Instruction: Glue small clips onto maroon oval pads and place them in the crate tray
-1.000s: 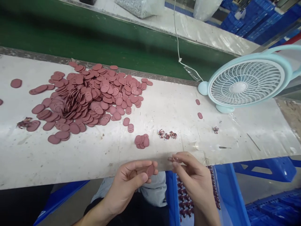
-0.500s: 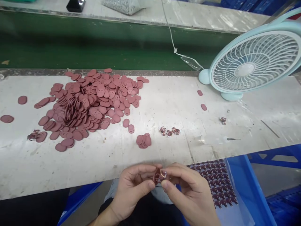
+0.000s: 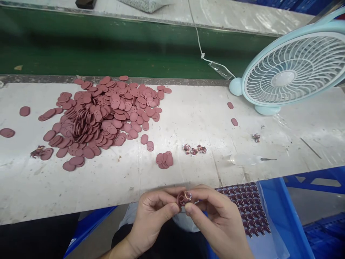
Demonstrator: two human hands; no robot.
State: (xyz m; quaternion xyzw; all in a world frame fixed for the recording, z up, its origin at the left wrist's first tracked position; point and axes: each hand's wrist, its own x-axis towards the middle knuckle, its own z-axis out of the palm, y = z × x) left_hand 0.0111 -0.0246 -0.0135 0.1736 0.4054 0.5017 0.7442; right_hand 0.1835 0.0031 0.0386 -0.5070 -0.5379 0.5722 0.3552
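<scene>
Reddish-brown and oval, a small disc (image 3: 181, 199) is pinched between the thumb and fingers of the left hand (image 3: 153, 216), which is held palm-up just below the table (image 3: 188, 172) edge. Against the disc a small wire-wound coil (image 3: 188, 196) is pressed, clamped between the thumb and forefinger of the right hand (image 3: 215, 219); the two hands meet at the fingertips. Just beyond the grip, five or so discs lie in a small stack (image 3: 164, 160), and three coils (image 3: 194, 149) rest to its right. Far to the upper left a large pile (image 3: 107, 111) is spread, too many to count. To the right, below the grip, one blue bin (image 3: 283, 216) holds many coils. One fan (image 3: 291, 72) stands far right.
</scene>
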